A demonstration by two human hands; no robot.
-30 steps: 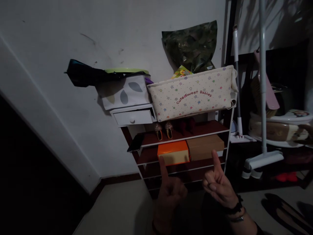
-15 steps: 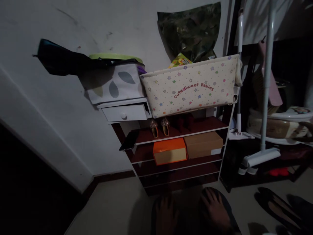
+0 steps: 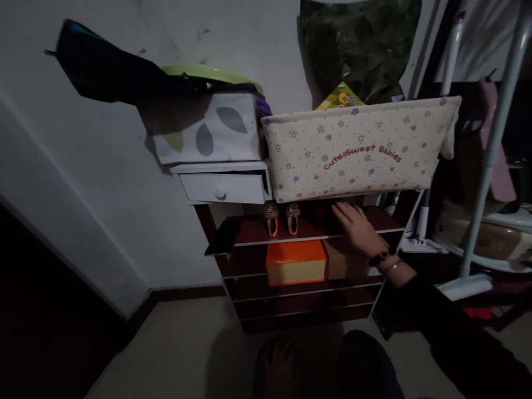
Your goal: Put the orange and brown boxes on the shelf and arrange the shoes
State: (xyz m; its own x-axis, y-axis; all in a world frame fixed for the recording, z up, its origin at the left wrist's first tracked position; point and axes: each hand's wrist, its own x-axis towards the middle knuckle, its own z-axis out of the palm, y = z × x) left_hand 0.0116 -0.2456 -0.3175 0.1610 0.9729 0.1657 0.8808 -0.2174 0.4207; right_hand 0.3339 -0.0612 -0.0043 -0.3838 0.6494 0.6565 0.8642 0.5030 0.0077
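Note:
My right hand (image 3: 357,227) reaches onto the upper shelf (image 3: 245,235) of a dark red rack, fingers stretched forward with no object visible in them. Just left of its fingertips, in deep shadow, is a dark red shape (image 3: 318,213) that looks like a pair of shoes; whether I touch it I cannot tell. Farther left stand two gold shoes with glittery trim (image 3: 293,219). Below my wrist, a brown cardboard box (image 3: 343,260) is partly hidden by my arm. My left hand (image 3: 280,363) lies flat on my left knee, dim, its fingers extended.
Above the shelf hangs a cream fabric basket (image 3: 353,149) with star prints, close over my right hand. An orange box (image 3: 296,260) sits one level down. A black phone-like slab (image 3: 222,238) juts over the shelf's left end. A mop (image 3: 477,221) leans at right.
My right hand has lifted off my right knee and moved forward and up to the upper shelf. My left hand stays on its knee. The view has shifted slightly.

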